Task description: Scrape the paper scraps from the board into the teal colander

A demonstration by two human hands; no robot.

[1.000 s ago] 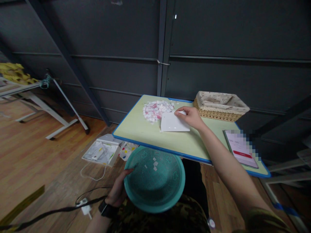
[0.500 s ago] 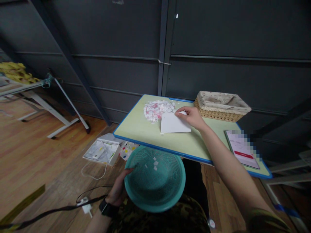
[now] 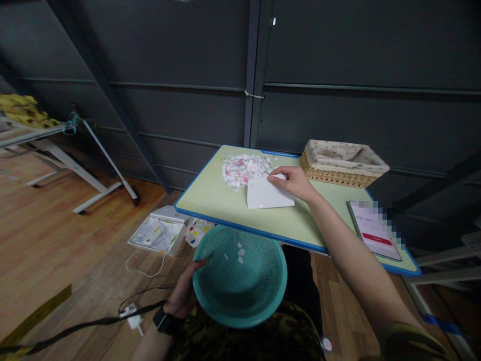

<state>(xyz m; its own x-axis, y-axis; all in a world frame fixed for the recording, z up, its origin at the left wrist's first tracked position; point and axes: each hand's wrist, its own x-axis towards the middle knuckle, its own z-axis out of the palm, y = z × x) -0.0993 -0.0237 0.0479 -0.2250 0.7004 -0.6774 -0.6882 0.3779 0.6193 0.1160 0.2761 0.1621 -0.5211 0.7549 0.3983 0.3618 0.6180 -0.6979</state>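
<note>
My right hand (image 3: 295, 182) pinches the upper edge of a white card (image 3: 268, 194) over the tabletop. Just behind the card lies a heap of white and pink paper scraps (image 3: 240, 170). My left hand (image 3: 185, 288) grips the left rim of a green plastic colander (image 3: 276, 296), thumb over the edge, its other fingers hidden beneath. The colander sits in front of my body, below the table's near edge, and several small white paper pieces (image 3: 241, 253) rest inside it.
The small table (image 3: 210, 200) has a blue edge. A cloth-lined wicker basket (image 3: 338, 173) stands at its back right, and a tablet (image 3: 376, 235) lies on the right. An open white box (image 3: 173, 245) and cables are on the floor at left. A dark panel wall rises behind.
My right hand has shifted the card slightly left and nearer to me. My left hand and the colander stay practically where they were.
</note>
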